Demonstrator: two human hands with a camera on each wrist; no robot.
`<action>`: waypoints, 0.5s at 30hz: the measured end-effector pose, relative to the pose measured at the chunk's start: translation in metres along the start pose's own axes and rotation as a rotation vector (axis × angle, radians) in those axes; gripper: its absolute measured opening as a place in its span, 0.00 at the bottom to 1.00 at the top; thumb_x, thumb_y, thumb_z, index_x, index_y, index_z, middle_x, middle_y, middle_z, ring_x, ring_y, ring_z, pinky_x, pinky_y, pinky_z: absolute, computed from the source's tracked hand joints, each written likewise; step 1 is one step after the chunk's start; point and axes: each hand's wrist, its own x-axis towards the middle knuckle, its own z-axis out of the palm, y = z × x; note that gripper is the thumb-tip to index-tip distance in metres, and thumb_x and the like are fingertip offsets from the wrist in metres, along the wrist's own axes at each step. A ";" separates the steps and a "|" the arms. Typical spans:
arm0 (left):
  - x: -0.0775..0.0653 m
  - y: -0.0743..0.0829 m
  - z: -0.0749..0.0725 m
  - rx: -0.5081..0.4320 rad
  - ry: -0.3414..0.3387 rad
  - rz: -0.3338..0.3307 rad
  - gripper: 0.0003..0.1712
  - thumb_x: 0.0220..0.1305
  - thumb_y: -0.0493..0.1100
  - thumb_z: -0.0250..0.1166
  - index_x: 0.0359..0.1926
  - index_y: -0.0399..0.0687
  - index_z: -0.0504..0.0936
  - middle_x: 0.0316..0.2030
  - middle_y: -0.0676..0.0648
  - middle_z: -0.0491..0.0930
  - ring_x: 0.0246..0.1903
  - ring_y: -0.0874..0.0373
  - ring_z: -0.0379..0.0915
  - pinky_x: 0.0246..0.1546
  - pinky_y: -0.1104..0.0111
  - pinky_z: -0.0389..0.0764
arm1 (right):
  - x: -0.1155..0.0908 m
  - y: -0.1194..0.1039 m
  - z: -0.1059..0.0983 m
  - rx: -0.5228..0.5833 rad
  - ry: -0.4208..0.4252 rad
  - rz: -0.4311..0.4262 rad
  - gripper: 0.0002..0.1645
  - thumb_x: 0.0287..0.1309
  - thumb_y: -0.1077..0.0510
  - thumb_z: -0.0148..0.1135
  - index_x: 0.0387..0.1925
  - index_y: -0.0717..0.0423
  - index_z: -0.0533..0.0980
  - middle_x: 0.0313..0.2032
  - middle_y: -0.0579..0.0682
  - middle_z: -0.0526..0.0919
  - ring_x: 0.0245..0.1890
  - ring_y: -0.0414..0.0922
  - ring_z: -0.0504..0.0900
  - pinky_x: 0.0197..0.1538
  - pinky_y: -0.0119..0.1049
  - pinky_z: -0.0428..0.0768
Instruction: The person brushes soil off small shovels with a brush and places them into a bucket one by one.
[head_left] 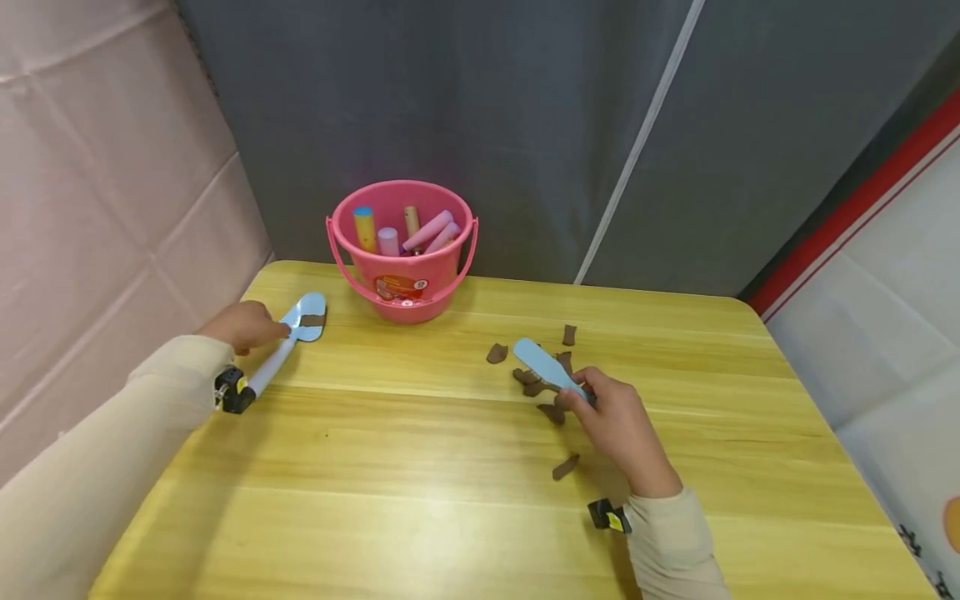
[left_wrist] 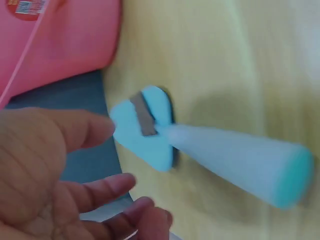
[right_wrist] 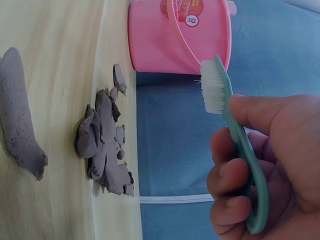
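At the table's left, my left hand (head_left: 243,325) is beside a toy shovel with a light blue blade and a pale handle (left_wrist: 225,157). In the left wrist view its fingers are spread and loosely bent, with a gap between them and the shovel. A flat brown strip (head_left: 312,320) lies across the blade. My right hand (head_left: 615,421) grips a small blue-green brush (head_left: 542,364) by its handle, fingers curled round it. White bristles (right_wrist: 212,87) show in the right wrist view, above the table and apart from the brown clay-like scraps (right_wrist: 105,155).
Behind, a pink bucket (head_left: 442,273) holds several coloured sticks, some with handle-like ends. More brown scraps (head_left: 497,353) lie around the brush, one (head_left: 566,467) nearer the front. A grey curtain (head_left: 450,100) hangs along the wooden table's (head_left: 360,500) far edge.
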 end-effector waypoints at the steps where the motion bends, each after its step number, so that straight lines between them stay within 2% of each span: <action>1: -0.002 -0.004 0.003 -0.005 -0.043 -0.009 0.23 0.67 0.51 0.56 0.17 0.46 0.65 0.17 0.49 0.65 0.16 0.58 0.62 0.20 0.67 0.69 | 0.000 0.000 0.000 -0.004 0.003 -0.004 0.11 0.68 0.54 0.62 0.45 0.57 0.77 0.23 0.48 0.75 0.17 0.41 0.65 0.20 0.33 0.64; 3: -0.005 -0.009 0.008 -0.029 -0.109 -0.018 0.26 0.67 0.51 0.57 0.15 0.52 0.60 0.13 0.55 0.58 0.13 0.63 0.54 0.17 0.70 0.62 | 0.000 0.000 0.000 -0.007 0.011 -0.011 0.11 0.68 0.54 0.62 0.45 0.58 0.77 0.24 0.48 0.75 0.17 0.41 0.65 0.20 0.33 0.64; 4: -0.005 -0.012 0.011 -0.032 -0.126 -0.017 0.26 0.67 0.51 0.58 0.14 0.53 0.60 0.11 0.56 0.56 0.11 0.65 0.52 0.17 0.71 0.59 | -0.001 -0.001 0.000 -0.008 0.014 -0.013 0.11 0.67 0.54 0.63 0.45 0.58 0.77 0.24 0.48 0.76 0.17 0.41 0.65 0.20 0.33 0.64; 6: -0.007 -0.016 0.019 -0.035 -0.139 -0.011 0.24 0.66 0.50 0.59 0.16 0.50 0.64 0.11 0.56 0.58 0.12 0.65 0.52 0.17 0.73 0.58 | -0.001 -0.001 0.000 -0.004 0.015 -0.018 0.11 0.67 0.55 0.63 0.45 0.58 0.77 0.24 0.48 0.75 0.17 0.41 0.65 0.20 0.33 0.64; 8: -0.008 -0.019 0.027 -0.049 -0.130 -0.018 0.19 0.65 0.47 0.61 0.21 0.44 0.68 0.14 0.53 0.63 0.13 0.63 0.56 0.17 0.72 0.62 | -0.001 -0.001 0.000 0.002 0.010 -0.019 0.11 0.67 0.55 0.63 0.45 0.58 0.77 0.24 0.48 0.75 0.17 0.40 0.64 0.20 0.32 0.63; 11: -0.010 -0.021 0.039 -0.058 -0.077 -0.020 0.16 0.63 0.45 0.62 0.30 0.35 0.72 0.22 0.46 0.69 0.20 0.57 0.65 0.22 0.69 0.69 | 0.000 -0.002 0.001 0.009 0.001 -0.013 0.11 0.68 0.54 0.62 0.45 0.57 0.77 0.23 0.48 0.74 0.16 0.40 0.64 0.19 0.32 0.63; 15: -0.017 -0.018 0.049 -0.067 -0.024 0.013 0.16 0.64 0.44 0.62 0.33 0.31 0.73 0.26 0.43 0.73 0.27 0.52 0.69 0.28 0.65 0.72 | 0.000 -0.003 0.000 0.007 0.003 -0.010 0.12 0.68 0.54 0.62 0.45 0.57 0.77 0.22 0.48 0.74 0.16 0.40 0.64 0.19 0.32 0.64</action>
